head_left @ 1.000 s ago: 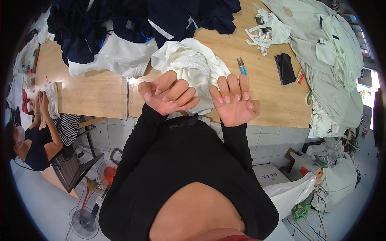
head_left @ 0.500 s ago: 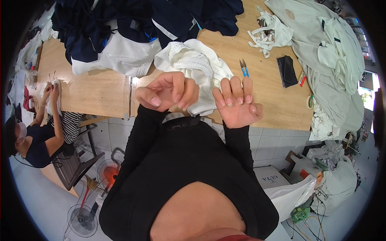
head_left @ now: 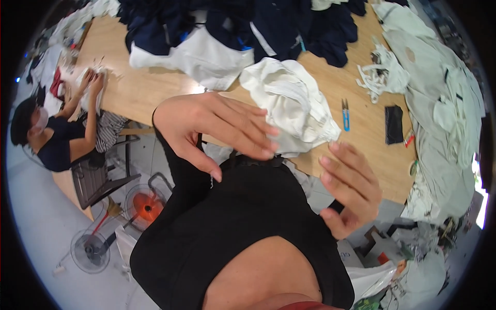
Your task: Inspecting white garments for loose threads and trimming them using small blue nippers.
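My left hand (head_left: 214,126) is raised in front of my chest, back of the hand up, thumb and fingers apart, holding nothing. Over to the right, my right hand (head_left: 352,188) is held up too, its fingers loosely bent and spread, also with nothing in it. Beyond and between them a crumpled white garment (head_left: 292,106) with a gathered edge lies at the table's front edge, touched by neither hand as far as I can see. Blue-handled thread snips (head_left: 345,115) lie on the table to the right of the garment.
Dark navy garments (head_left: 232,31) and a white piece (head_left: 191,58) cover the table's far side. A black wallet-like case (head_left: 393,124), white straps (head_left: 382,72) and a pale cloth heap (head_left: 439,113) lie right. A co-worker (head_left: 62,132) sits left, near standing fans (head_left: 147,208).
The left hand has turned from curled fingers to extended ones, back up. My right hand has swung down and to the right. The whole view has shifted, moving the table things rightward.
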Action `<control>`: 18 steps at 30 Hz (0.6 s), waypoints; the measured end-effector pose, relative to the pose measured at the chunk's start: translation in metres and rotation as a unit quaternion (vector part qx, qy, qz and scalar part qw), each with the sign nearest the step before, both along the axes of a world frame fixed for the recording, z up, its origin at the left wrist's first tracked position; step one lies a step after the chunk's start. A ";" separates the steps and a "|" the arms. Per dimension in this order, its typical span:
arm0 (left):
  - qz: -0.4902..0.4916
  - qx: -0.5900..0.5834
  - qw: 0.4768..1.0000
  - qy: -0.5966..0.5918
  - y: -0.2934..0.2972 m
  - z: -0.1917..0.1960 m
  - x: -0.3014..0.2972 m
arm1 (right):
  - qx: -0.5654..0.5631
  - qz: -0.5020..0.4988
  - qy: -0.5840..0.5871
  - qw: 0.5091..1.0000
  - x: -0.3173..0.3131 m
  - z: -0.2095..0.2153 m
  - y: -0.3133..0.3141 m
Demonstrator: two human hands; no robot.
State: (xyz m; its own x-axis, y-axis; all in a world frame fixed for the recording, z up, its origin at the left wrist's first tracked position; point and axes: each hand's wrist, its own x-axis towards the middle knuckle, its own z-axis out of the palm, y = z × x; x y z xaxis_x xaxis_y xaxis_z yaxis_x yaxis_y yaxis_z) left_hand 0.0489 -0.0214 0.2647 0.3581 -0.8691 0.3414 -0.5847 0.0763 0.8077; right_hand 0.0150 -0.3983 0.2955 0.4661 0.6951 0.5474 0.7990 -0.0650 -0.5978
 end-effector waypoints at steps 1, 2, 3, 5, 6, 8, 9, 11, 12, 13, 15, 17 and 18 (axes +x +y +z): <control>-0.055 -0.047 0.997 -0.014 0.001 -0.002 0.002 | -0.022 0.026 0.026 0.999 -0.003 0.003 0.002; -0.110 -0.094 0.989 -0.027 0.002 -0.005 0.003 | -0.045 0.052 0.052 0.996 -0.007 0.005 0.003; -0.119 -0.113 0.986 -0.039 0.005 -0.009 0.003 | -0.070 0.070 0.069 0.993 -0.012 0.009 0.002; -0.100 -0.134 0.985 -0.050 0.009 -0.009 -0.005 | -0.084 0.119 0.073 0.987 -0.011 0.015 0.001; -0.109 -0.159 0.979 -0.063 0.011 -0.008 -0.007 | -0.099 0.138 0.074 0.983 -0.011 0.018 -0.001; -0.105 -0.154 0.981 -0.057 0.015 -0.004 -0.014 | -0.113 0.161 0.065 0.978 -0.010 0.022 -0.005; -0.121 -0.160 0.978 -0.052 0.015 -0.010 -0.011 | -0.105 0.165 0.072 0.978 -0.011 0.020 -0.007; -0.141 -0.172 0.974 -0.049 0.015 -0.019 -0.006 | -0.107 0.181 0.081 0.974 -0.011 0.017 -0.010; -0.130 -0.166 0.976 -0.058 0.016 -0.016 -0.009 | -0.109 0.187 0.081 0.973 -0.009 0.020 -0.010; -0.119 -0.161 0.977 -0.067 0.017 -0.012 -0.012 | -0.115 0.194 0.074 0.971 -0.005 0.024 -0.010; -0.106 -0.164 0.978 -0.071 0.017 -0.007 -0.017 | -0.125 0.202 0.066 0.969 -0.001 0.027 -0.010; -0.095 -0.168 0.978 -0.075 0.017 -0.003 -0.022 | -0.125 0.196 0.076 0.970 0.000 0.026 -0.009; -0.104 -0.162 0.980 -0.054 0.017 -0.008 -0.018 | -0.131 0.184 0.076 0.971 -0.002 0.025 -0.010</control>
State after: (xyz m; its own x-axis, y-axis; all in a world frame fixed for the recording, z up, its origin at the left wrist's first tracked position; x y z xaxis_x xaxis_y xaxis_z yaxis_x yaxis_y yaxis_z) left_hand 0.0306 -0.0044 0.2572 0.1311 -0.7594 0.6373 -0.6099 0.4450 0.6557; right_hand 0.0128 -0.4079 0.3200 0.2217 0.9362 0.2726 0.7002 0.0418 -0.7127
